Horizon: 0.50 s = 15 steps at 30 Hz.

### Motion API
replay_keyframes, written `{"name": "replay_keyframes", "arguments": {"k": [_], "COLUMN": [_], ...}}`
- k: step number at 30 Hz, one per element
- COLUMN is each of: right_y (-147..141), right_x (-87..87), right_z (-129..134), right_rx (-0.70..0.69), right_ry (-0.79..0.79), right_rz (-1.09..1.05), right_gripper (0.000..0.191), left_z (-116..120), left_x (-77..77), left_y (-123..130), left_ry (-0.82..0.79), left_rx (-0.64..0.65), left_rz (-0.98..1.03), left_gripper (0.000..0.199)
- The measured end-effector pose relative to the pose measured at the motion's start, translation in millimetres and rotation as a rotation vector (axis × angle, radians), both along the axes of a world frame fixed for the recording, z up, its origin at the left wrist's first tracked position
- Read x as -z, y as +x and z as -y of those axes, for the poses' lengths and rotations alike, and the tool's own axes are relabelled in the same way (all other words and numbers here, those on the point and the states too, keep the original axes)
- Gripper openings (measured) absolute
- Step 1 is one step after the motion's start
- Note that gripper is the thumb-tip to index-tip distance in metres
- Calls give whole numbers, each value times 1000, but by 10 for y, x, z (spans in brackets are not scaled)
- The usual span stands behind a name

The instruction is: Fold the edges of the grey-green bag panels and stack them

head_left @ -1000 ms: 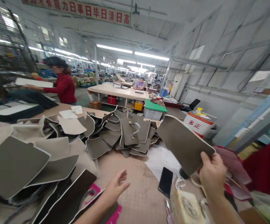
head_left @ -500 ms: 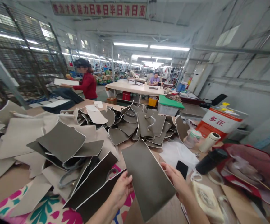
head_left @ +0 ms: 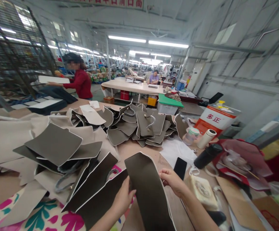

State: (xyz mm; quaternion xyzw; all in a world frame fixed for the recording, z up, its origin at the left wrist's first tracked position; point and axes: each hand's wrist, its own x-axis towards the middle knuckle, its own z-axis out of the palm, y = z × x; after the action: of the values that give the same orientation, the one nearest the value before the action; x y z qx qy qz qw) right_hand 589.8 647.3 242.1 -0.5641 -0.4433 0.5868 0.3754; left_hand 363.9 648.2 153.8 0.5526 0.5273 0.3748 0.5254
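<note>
A dark grey-brown panel (head_left: 149, 189) with pale edges hangs between my hands, its surface bent along its length. My left hand (head_left: 123, 197) is closed on its left edge, fingers partly hidden behind it. The fingers of my right hand (head_left: 171, 181) pinch the right edge. Just left of my left hand, dark bag pieces (head_left: 96, 183) with white edges stand partly open, one with a grey handle. Farther left, a dark flat piece (head_left: 55, 144) tops a loose stack.
Beyond my hands lies a heap of dark bag pieces (head_left: 151, 123). Beige pieces (head_left: 6, 138) cover the left. A phone (head_left: 180, 167), black bottle (head_left: 208, 155), cream bottle (head_left: 206, 138) and red bag (head_left: 245, 160) are right. A person in red (head_left: 81, 81) holds a white board.
The panel has bent and turned more edge-on, its lower end shifting right and down. My right hand has moved slightly left and up along its edge. The camera view has turned right.
</note>
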Motion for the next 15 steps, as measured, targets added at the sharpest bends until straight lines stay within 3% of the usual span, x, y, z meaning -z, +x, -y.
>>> {"name": "replay_keyframes", "arguments": {"k": [3,5,7,10,15], "right_y": [-39,-82,-142,-242,-275], "right_x": [71,137,221,365,540], "right_z": [22,44,64,83,97], "right_rx": [-19,-29,-42,-66,-100], "right_ry": [-5,-11,-13,-1,-14], "right_rz": [41,78,116,150,159], "right_gripper": [16,15,14,12,13], "left_z": [7,31,49,26,-121], "left_x": [-96,-219,-339,-449,-444], "left_y": [55,114,188,292,302], "left_ry": [344,489,603,740,843], "left_rx": [-111,-98,13,300,595], "left_rz": [-234,-298,-328,-361,-506], "left_gripper": [59,57,50,38,32]}}
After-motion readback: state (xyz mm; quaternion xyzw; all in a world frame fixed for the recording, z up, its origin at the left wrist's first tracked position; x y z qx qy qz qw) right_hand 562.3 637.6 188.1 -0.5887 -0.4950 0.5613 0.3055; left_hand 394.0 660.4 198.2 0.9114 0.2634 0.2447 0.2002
